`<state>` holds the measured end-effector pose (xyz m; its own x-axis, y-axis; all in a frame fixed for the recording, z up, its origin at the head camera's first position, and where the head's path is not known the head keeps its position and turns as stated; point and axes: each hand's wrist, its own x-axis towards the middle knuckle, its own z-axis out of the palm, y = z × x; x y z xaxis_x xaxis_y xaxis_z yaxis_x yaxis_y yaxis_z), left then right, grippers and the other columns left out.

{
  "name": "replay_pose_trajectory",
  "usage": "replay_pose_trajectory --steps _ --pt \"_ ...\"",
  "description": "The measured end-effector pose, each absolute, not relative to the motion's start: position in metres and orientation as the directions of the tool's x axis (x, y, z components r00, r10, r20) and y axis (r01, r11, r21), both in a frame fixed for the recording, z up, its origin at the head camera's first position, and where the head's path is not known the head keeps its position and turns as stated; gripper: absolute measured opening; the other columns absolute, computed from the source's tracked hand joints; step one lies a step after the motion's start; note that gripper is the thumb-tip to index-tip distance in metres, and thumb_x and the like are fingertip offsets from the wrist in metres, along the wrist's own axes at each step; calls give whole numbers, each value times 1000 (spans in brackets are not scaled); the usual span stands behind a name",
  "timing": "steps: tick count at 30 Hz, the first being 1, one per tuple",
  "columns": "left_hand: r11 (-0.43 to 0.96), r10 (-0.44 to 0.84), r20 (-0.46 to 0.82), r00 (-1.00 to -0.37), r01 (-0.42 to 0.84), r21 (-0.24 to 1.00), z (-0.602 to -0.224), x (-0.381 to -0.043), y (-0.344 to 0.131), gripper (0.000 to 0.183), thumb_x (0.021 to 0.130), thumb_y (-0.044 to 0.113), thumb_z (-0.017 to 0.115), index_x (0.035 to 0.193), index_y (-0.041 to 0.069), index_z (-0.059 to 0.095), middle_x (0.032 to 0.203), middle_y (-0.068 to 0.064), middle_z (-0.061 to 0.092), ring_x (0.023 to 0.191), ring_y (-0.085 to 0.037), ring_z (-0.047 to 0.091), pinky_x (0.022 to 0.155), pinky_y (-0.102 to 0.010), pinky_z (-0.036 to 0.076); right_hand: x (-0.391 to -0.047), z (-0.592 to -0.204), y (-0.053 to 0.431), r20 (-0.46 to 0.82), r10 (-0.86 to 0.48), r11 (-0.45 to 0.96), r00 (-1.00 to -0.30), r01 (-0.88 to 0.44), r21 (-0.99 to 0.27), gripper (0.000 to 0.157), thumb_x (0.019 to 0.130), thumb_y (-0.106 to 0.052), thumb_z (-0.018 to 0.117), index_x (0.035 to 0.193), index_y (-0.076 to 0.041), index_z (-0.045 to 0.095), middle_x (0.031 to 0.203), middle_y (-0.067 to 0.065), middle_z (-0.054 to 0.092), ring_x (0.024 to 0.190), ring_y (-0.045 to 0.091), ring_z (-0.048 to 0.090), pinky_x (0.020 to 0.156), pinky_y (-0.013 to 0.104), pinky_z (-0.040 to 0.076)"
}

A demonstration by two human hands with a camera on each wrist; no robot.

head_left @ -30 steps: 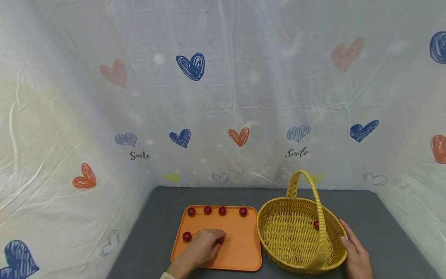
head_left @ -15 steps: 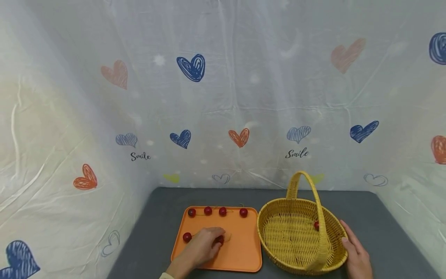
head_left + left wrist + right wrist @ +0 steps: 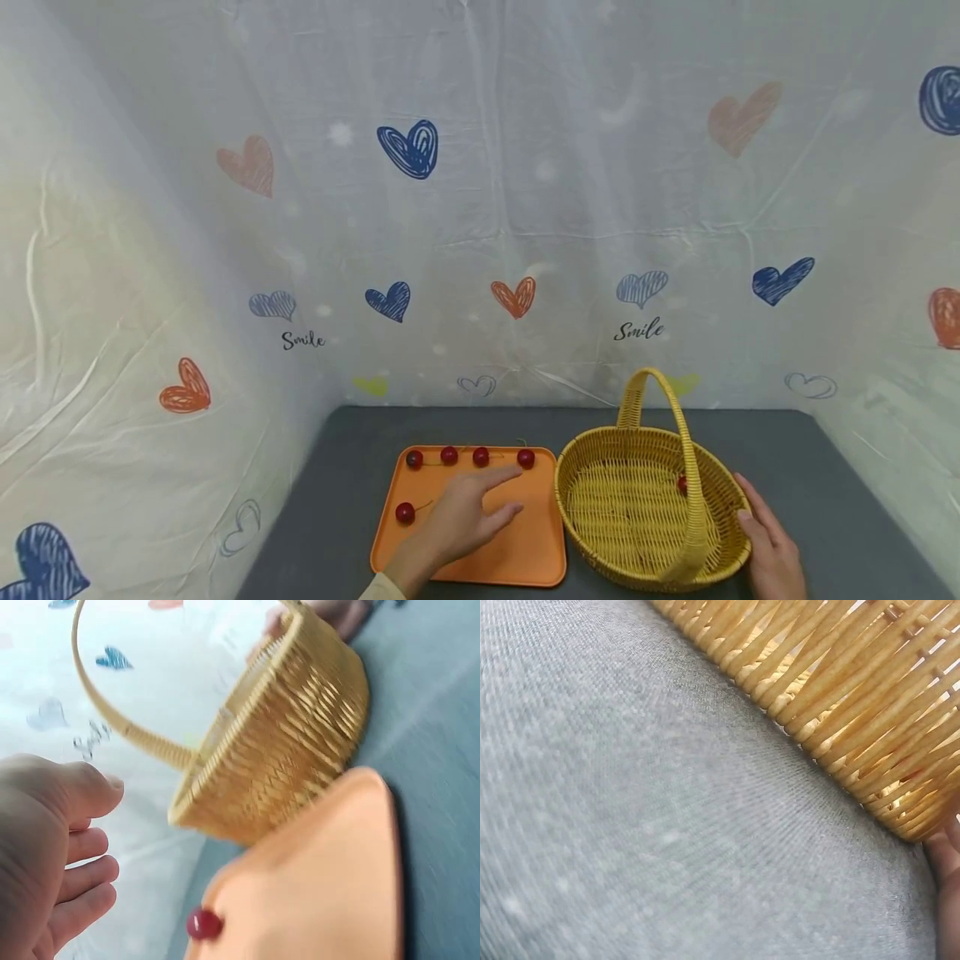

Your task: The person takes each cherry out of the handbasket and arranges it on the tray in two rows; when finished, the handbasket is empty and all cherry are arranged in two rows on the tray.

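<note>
My left hand point(image 3: 465, 512) hovers over an orange tray point(image 3: 528, 554), thumb and fingers spread apart. In the left wrist view, nothing lies between its thumb and fingers. Cherries with stems sit on the tray: several along the far edge, the rightmost cherry point(image 3: 526, 458) just beyond my index fingertip, and one cherry point(image 3: 405, 512) left of the hand. The hand covers the tray's middle. My right hand point(image 3: 776, 558) holds the right side of a yellow wicker basket point(image 3: 600, 562), thumb at the rim and fingers along the outer wall. Inside the basket, a cherry point(image 3: 682, 484) shows partly behind the handle.
The tray and basket stand side by side on a dark grey table point(image 3: 322, 533). The basket's tall arched handle point(image 3: 686, 442) rises over its right half. A white curtain point(image 3: 450, 208) printed with hearts surrounds the table at the back and sides.
My left hand has lifted from a cherry near the tray's middle, spread its fingers and moved slightly right and up in the head view. The right hand and basket stay in place.
</note>
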<state>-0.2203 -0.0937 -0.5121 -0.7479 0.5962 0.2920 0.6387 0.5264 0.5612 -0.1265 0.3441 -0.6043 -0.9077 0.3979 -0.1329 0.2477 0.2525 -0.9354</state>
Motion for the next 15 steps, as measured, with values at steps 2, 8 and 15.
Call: replay_pose_trajectory --steps 2,8,15 --pt "506 597 314 -739 650 567 -506 -220 -81 45 104 32 78 146 18 72 142 -1 75 116 -19 78 100 -39 64 -127 -605 344 -132 391 247 -911 242 -938 65 115 -62 33 175 -40 21 167 -29 22 151 -10 26 87 -3 35" --pt "440 626 320 -711 661 608 -494 -221 -40 46 107 33 75 149 17 69 145 -1 73 133 -19 70 108 -40 61 -127 -607 345 -116 379 242 -918 219 -945 65 116 -61 33 176 -39 21 165 -32 22 146 -17 23 91 -4 32" --pt "351 699 299 -649 676 648 -491 -223 9 47 108 32 73 153 19 66 150 0 70 137 -12 67 110 -32 58 -125 -606 346 -116 397 246 -910 228 -942 66 115 -62 35 176 -39 22 164 -34 24 143 -19 25 90 -5 31"
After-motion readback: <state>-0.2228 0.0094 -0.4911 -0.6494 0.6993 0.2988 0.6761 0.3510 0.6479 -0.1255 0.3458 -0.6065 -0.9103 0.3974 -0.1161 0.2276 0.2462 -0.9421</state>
